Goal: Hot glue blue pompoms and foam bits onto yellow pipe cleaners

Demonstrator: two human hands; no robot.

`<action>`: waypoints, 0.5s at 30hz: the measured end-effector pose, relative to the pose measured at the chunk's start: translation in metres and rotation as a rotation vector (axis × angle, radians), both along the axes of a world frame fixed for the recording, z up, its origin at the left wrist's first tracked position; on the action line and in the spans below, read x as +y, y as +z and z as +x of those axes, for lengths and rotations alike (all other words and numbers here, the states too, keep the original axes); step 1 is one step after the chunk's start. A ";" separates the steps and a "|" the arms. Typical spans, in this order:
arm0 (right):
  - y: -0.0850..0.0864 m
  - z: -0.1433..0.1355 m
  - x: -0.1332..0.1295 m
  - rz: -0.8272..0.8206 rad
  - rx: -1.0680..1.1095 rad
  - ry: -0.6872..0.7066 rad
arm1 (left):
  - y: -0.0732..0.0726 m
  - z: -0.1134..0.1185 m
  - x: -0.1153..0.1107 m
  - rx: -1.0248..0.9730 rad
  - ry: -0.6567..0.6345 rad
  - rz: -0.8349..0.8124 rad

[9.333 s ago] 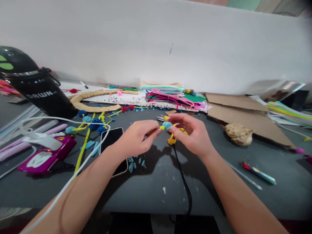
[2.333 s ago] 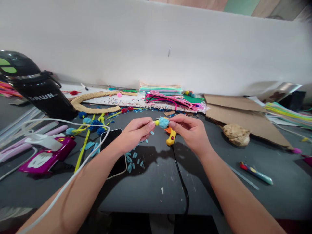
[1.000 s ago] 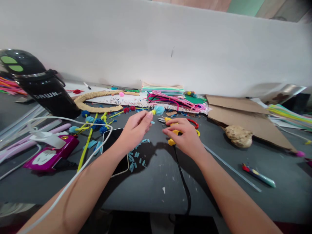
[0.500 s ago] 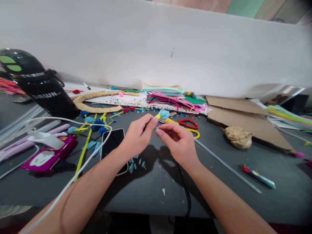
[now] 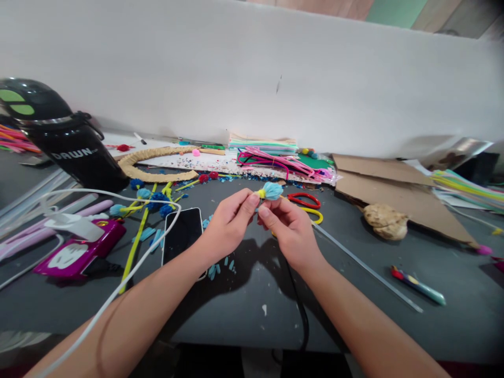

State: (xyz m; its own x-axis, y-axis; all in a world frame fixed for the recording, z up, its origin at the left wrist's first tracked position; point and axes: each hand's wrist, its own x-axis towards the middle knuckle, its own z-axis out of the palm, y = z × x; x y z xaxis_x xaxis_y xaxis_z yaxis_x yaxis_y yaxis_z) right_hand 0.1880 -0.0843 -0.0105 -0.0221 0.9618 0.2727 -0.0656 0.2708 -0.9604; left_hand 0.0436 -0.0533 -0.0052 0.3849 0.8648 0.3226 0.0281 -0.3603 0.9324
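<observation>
My left hand (image 5: 232, 215) pinches the yellow base of a small light-blue fuzzy flower (image 5: 272, 191), whose blue tip points to the right. Close against it, my right hand (image 5: 289, 228) has its thumb and fingers pressed together just below the flower, around a small light-blue bit that is mostly hidden. Left of my hands lies a phone (image 5: 183, 233) with a dark screen. Small light-blue pieces (image 5: 214, 270) are scattered beside it. Behind my right hand are red-handled scissors (image 5: 304, 200) and a yellow handle (image 5: 313, 214).
A black bottle (image 5: 74, 142) and a purple glue gun (image 5: 79, 249) stand and lie at the left, with a white cable (image 5: 112, 197) crossing over my left forearm. Cardboard (image 5: 394, 194), a tan lump (image 5: 386, 221), a clear stick (image 5: 368, 266) and a pen (image 5: 419, 286) are at the right.
The flower has shifted slightly right and down and tilted toward my right hand. My two hands have come closer together, and my right fingers have closed in beneath the flower.
</observation>
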 end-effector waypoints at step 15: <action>0.005 0.024 0.008 0.046 -0.097 -0.216 | 0.007 -0.016 0.010 0.454 0.233 0.452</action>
State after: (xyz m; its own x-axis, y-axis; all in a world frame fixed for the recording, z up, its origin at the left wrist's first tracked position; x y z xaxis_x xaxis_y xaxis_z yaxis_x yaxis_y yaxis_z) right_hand 0.2117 -0.0766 -0.0051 0.1550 0.9337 0.3226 0.0903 0.3118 -0.9458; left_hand 0.0271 -0.0429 0.0016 0.3874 0.7599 0.5220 0.5050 -0.6486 0.5695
